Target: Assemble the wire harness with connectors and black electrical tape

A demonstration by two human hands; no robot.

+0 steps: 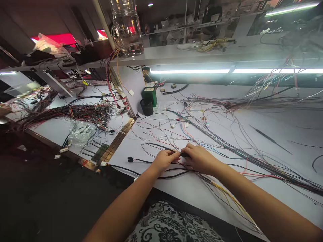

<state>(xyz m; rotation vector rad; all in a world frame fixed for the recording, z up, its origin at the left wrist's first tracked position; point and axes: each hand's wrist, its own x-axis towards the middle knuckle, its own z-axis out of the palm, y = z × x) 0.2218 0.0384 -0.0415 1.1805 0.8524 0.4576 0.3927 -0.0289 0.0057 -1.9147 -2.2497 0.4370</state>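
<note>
Head view: I had both hands together above the white bench (183, 189), left hand (165, 159) and right hand (198, 158) pinching a black piece (185, 155) between them, its shape mostly hidden by fingers. Long wire bundle (244, 155) ran off the right edge; wires (295, 42) on the upper shelf (242, 53) blurred in glare. Glass jug (128, 30) cut off at top, contents unclear. Black cup (146, 107) beside green box (152, 95): couldn't see inside. Plastic bag (80, 132), left: contents unreadable.
</note>
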